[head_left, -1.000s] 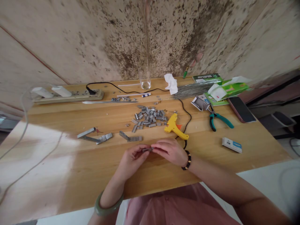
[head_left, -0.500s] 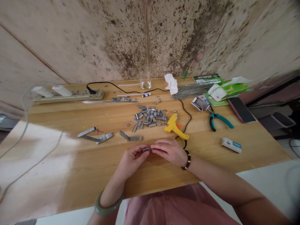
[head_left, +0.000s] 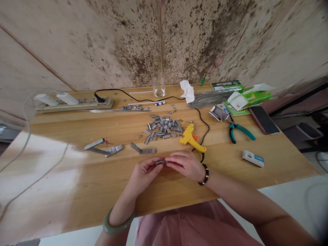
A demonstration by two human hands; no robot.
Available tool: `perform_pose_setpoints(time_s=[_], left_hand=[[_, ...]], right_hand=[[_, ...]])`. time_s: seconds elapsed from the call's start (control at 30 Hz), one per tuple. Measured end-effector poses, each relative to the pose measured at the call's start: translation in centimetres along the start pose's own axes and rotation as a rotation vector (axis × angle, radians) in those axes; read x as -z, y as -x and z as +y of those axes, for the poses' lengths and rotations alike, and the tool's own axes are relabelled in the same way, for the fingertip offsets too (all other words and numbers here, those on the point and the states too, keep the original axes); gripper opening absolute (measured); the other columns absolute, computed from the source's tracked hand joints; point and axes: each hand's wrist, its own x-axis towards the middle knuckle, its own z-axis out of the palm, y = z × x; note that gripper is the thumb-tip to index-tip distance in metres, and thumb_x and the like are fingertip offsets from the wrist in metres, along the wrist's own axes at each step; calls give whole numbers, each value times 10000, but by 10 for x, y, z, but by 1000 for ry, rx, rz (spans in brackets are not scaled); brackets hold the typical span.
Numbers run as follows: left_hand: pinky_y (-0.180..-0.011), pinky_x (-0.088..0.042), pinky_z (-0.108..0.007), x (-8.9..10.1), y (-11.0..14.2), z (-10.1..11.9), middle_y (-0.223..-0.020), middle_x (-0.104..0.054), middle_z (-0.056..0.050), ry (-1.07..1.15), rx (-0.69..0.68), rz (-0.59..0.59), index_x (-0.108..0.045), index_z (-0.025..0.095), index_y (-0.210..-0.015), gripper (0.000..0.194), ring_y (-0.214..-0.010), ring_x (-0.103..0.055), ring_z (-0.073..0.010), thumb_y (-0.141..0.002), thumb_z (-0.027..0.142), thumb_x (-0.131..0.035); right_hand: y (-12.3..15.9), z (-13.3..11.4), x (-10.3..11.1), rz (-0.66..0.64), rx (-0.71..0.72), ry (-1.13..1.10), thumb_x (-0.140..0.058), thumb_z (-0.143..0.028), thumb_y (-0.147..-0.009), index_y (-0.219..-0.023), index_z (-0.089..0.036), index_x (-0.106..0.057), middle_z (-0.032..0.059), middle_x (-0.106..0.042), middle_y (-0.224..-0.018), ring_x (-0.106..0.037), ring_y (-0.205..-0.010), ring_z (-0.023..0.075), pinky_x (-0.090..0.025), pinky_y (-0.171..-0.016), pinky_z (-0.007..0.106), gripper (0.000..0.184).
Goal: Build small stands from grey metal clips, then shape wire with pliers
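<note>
Between my left hand [head_left: 145, 172] and my right hand [head_left: 186, 165] is a small grey strip of staples [head_left: 161, 162]. Left thumb and fingers pinch its left part, while the right fingertips press at its right end. Just beyond, more staple pieces [head_left: 147, 150] are set in a bent row, and a larger bent arrangement [head_left: 114, 150] lies further left. A loose heap of staple strips [head_left: 165, 125] spreads over the table's middle. To the right of the heap, close to my right hand, lies a yellow glue gun [head_left: 191, 138].
Teal-handled pliers [head_left: 241, 131], a small staple box [head_left: 253, 159], an opened box [head_left: 219, 112] and a phone [head_left: 263, 119] lie on the right. Thin wires [head_left: 212, 98], tissue pack [head_left: 248, 97] and a glass of water [head_left: 159, 89] stand behind. A power strip [head_left: 77, 106] lies back left.
Almost nothing differs. The staple strip between my fingertips has shifted very slightly; both hands keep their place.
</note>
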Motion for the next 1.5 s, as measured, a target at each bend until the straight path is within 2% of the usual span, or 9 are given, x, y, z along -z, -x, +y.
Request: perform_pose_setpoints(time_s=[0.3,0.57,0.73,0.93,1.2,1.37,1.5], left_hand=[[-783,-570,-299,-2,0,4,-933,-758,-67,-21,-5,0,-704,155,-970,260,-838,-710,-201,-743,281,-688],[-821,-566,-307,-3,-1,5,-1032,-737,-89,-33,11,-6,-661,137,-1090,377,-912,-701,-211,-748,295,-687],[-822,-569,-314,-3,0,6,-1023,-739,-90,-34,5,-21,-680,138,-1063,352,-901,-704,-215,-757,311,-680],[-842,-564,-327,-3,0,6,-1032,-736,-90,2,14,-13,-688,144,-1057,367,-920,-702,-223,-736,321,-701],[-854,-560,-339,-4,-1,8,-1059,-726,-99,16,37,3,-689,147,-1058,423,-938,-697,-233,-701,370,-726],[-833,-566,-331,-3,-1,8,-1041,-732,-94,7,45,-1,-693,151,-1054,414,-916,-701,-229,-701,363,-728],[-824,-566,-318,-2,-1,7,-1017,-740,-87,11,42,-18,-696,155,-1052,390,-904,-703,-219,-721,359,-716]], right_hand=[[2,3,-2,35,50,13,-535,-299,-937,-1005,-172,-702,57,-712,-895,-666,-771,142,-531,-708,246,221],[1,2,-3,32,42,51,-499,-328,-953,-987,-178,-704,50,-713,-881,-667,-764,137,-535,-707,244,256],[1,3,-4,12,25,48,-503,-331,-950,-986,-179,-702,50,-712,-875,-664,-759,141,-533,-700,249,253],[1,2,-4,-50,-56,-41,-543,-322,-929,-1009,-178,-678,55,-706,-903,-661,-803,154,-535,-741,260,213],[0,1,-3,-60,-82,-120,-543,-303,-929,-1061,-195,-657,65,-695,-950,-650,-865,163,-536,-799,284,205],[0,0,-2,-58,-89,-160,-539,-278,-932,-1036,-181,-664,74,-687,-944,-643,-842,159,-531,-781,280,190],[-1,-2,0,-43,-149,-252,-543,-279,-929,-993,-175,-666,69,-686,-915,-636,-839,160,-522,-781,283,173]])
